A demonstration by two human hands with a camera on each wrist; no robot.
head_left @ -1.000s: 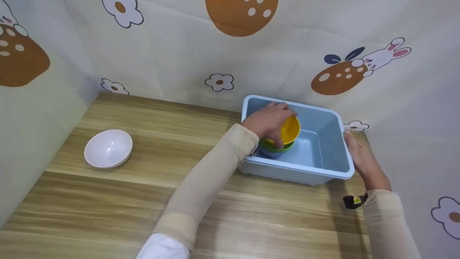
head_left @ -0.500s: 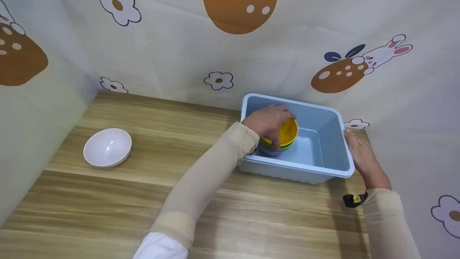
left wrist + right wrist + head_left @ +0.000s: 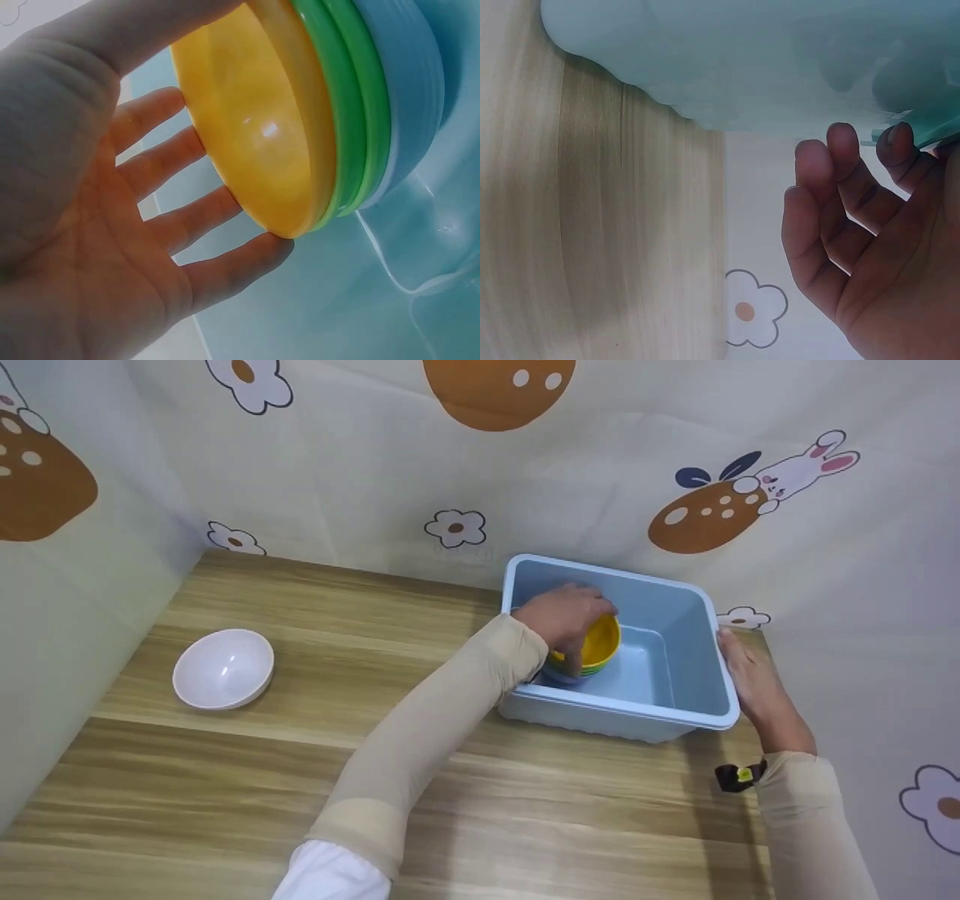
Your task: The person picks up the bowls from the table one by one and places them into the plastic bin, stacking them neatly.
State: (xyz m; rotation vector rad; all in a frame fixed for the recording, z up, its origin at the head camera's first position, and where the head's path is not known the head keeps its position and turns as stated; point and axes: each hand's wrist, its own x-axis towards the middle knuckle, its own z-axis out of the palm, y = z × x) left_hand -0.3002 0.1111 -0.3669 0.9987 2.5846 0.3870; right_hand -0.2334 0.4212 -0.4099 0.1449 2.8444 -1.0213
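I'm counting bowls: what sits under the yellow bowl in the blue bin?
Under the yellow bowl sit a green bowl and a blue bowl; the left hand covers part of the stack.

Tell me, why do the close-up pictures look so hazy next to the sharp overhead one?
Head view: even, soft light, crisp wood-grain table and round white bowl. Left wrist view: the left hand fills the frame, washed out and blurred, with glare on the yellow plastic bowl. Right wrist view: the pale blue plastic bin and right hand are soft, too close to focus.
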